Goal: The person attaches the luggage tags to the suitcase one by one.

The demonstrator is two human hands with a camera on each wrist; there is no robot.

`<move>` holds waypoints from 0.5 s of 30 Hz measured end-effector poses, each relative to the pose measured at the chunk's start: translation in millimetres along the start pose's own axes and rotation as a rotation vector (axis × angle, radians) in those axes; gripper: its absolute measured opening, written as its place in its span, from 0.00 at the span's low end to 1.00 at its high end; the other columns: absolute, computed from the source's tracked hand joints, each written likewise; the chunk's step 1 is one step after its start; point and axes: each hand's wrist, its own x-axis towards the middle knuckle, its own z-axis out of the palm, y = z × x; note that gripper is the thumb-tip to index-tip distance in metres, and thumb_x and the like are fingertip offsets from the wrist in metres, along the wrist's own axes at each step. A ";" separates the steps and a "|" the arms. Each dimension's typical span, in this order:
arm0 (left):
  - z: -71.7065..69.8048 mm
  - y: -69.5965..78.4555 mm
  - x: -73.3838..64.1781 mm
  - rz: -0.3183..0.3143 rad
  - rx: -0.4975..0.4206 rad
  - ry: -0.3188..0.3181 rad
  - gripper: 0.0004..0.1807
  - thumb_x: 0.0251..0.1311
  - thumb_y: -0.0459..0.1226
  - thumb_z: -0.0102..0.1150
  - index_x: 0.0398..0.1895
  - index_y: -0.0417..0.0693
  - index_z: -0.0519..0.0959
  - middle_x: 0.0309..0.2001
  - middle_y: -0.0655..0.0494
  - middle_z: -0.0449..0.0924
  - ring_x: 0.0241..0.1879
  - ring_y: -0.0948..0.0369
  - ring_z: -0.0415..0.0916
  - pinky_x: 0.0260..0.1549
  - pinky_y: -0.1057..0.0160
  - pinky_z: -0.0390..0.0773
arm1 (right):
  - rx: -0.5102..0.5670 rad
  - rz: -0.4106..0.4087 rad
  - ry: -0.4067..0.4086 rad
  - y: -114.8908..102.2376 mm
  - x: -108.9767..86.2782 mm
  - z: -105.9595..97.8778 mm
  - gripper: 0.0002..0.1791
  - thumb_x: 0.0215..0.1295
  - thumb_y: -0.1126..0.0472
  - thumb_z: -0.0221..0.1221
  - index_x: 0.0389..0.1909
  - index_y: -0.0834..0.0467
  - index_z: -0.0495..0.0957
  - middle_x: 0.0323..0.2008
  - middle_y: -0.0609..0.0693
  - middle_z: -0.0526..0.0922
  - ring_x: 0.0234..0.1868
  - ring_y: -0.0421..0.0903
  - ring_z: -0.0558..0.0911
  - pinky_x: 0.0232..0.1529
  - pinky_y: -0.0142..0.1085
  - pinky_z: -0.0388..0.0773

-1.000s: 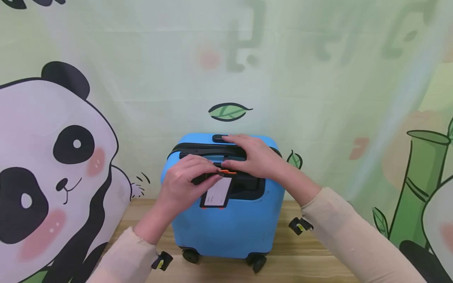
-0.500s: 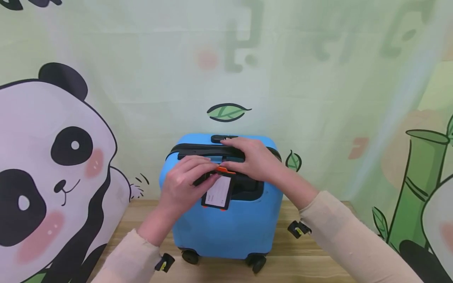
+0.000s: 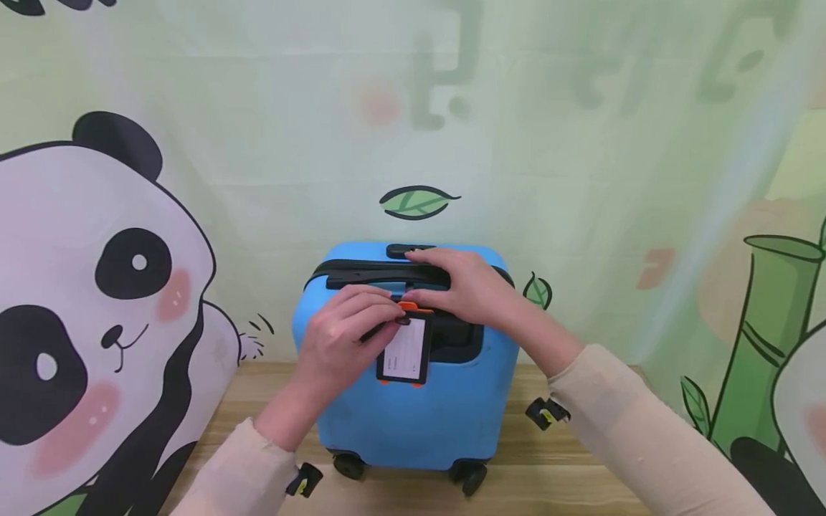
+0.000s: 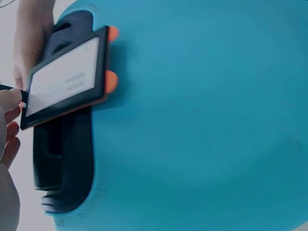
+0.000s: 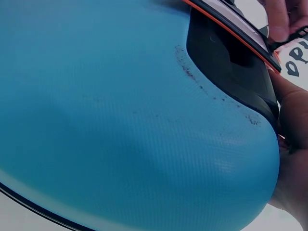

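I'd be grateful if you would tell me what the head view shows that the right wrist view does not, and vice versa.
Only the head view shows the printed panda, the suitcase's black wheels and both pale sleeves.

Only the right wrist view clearly shows the long orange edge running along the luggage tag and the dark specks beside the black recess.

Both show the blue suitcase, the tag, the left hand and part of the right hand.
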 end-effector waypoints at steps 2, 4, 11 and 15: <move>1.5 -1.0 -1.4 0.004 0.017 -0.001 0.16 0.49 0.27 0.84 0.42 0.42 0.91 0.42 0.49 0.92 0.49 0.50 0.86 0.49 0.50 0.88 | 0.016 0.004 -0.009 0.5 0.4 -0.8 0.36 0.71 0.50 0.71 0.76 0.55 0.75 0.72 0.55 0.78 0.71 0.55 0.78 0.69 0.52 0.76; 3.1 -2.2 -2.7 0.004 0.032 0.001 0.16 0.48 0.28 0.84 0.42 0.41 0.91 0.42 0.49 0.92 0.49 0.50 0.86 0.49 0.50 0.88 | 0.020 0.001 -0.018 0.7 1.3 -1.1 0.35 0.71 0.50 0.71 0.75 0.55 0.75 0.71 0.55 0.79 0.70 0.55 0.79 0.68 0.51 0.77; 5.3 -3.3 -3.2 -0.010 0.038 0.022 0.16 0.48 0.29 0.85 0.42 0.41 0.91 0.41 0.49 0.92 0.49 0.49 0.86 0.49 0.50 0.88 | 0.009 0.005 -0.034 -0.2 3.9 -1.3 0.33 0.71 0.51 0.71 0.74 0.55 0.77 0.70 0.55 0.80 0.71 0.55 0.78 0.70 0.51 0.76; 3.1 -1.3 -4.6 -0.005 0.016 0.039 0.17 0.47 0.29 0.85 0.41 0.42 0.91 0.41 0.49 0.92 0.48 0.50 0.86 0.48 0.50 0.88 | 0.011 0.016 -0.046 0.7 4.7 -2.5 0.34 0.71 0.49 0.71 0.74 0.55 0.76 0.70 0.55 0.80 0.71 0.55 0.78 0.70 0.51 0.76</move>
